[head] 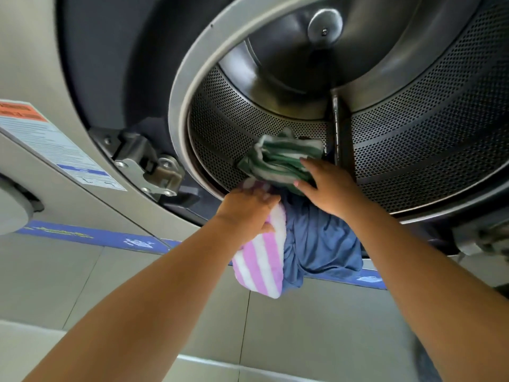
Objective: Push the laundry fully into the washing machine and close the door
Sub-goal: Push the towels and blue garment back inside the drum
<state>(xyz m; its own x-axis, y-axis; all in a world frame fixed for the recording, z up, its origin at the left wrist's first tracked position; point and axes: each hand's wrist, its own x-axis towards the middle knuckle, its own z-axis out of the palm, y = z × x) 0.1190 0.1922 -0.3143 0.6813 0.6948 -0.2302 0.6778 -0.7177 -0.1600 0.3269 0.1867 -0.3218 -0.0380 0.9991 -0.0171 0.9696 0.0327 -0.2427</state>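
The washing machine's round opening, with its grey rim (181,106), fills the upper frame, and the perforated steel drum (413,139) lies behind it. A green-and-white striped cloth (278,158) lies just inside the drum's lower lip. My right hand (327,186) rests flat on it, fingers spread. A pink-and-white striped towel (261,260) and a blue garment (322,244) hang out over the lip. My left hand (248,213) grips the towel's upper end at the rim. Part of the open door (16,205) shows at the far left.
The door hinge (154,169) sits left of the opening. A label with printed text (55,147) is stuck on the grey panel at left. A blue stripe (91,235) runs along the machine front. Tiled floor (137,285) lies below.
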